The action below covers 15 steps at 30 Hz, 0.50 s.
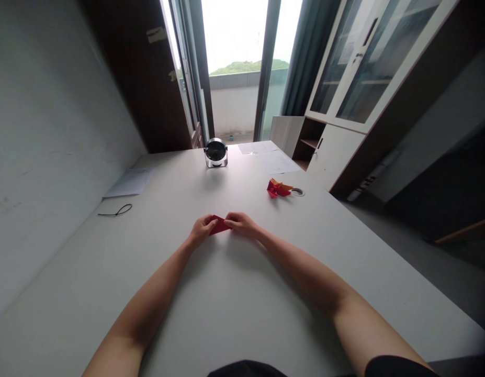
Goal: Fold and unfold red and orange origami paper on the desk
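Note:
A small folded piece of red paper (219, 226) is held between my two hands, at the middle of the white table. My left hand (203, 229) pinches its left side, thumb on top. On the right side, my right hand (242, 224) grips the paper with thumb and fingers closed. Parts of the paper's edges are hidden under my fingers. Beyond my right hand lie red and orange folded paper pieces (277, 188), touching or close beside a white roll of tape (298, 192).
A round black-and-silver device on a stand (216, 153) is at the table's far side. Paper sheets (279, 161) lie at the far right, more papers (129, 182) at the left. A black looped cord (117, 211) lies near the left wall. White cabinets (336, 152) stand beyond the right edge.

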Available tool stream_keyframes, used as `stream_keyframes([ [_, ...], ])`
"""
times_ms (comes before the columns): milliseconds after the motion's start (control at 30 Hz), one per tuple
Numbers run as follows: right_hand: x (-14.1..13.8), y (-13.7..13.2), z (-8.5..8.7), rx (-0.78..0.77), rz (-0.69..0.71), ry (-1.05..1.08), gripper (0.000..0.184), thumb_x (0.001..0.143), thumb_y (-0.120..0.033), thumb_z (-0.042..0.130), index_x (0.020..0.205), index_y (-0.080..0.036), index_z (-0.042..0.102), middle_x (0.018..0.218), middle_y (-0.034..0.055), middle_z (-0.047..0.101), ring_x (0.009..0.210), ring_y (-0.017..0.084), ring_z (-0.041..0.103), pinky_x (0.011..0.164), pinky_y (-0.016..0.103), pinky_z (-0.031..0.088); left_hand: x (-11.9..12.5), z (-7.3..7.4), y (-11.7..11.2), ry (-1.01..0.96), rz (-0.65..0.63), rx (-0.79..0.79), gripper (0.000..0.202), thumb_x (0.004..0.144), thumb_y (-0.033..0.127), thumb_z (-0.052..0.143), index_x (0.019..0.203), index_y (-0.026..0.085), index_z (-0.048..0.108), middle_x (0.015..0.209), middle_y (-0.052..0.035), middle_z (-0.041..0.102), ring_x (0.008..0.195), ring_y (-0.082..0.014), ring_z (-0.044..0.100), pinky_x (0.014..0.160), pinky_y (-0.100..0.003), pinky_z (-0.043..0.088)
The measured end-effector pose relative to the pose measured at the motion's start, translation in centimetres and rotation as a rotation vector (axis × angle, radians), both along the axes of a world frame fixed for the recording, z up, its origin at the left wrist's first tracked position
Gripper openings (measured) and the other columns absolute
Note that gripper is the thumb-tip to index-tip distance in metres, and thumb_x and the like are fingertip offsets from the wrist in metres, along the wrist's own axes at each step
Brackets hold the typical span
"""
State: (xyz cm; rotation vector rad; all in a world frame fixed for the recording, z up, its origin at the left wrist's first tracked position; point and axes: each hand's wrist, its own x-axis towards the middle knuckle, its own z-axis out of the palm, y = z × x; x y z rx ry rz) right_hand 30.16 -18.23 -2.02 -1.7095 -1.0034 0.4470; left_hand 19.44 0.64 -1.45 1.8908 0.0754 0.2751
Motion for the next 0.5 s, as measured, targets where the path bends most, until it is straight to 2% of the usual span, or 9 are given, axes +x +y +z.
stream_keyframes([
  [500,-0.21,-0.18,0.38,-0.024,-0.015,-0.008,0.035,0.086,-0.050,0.060,0.084,-0.016,0.066,0.070,-0.0009,0.060,0.067,0.013,0.049,0.062,0.024,0.038,-0.11,0.39,-0.20,0.002,0.005,-0.036,0.026,0.081,0.042,0.064,0.085,0.017,0.072,0.073,-0.0030,0.070,0.073,-0.0195,0.063,0.065,-0.028,0.048],
])
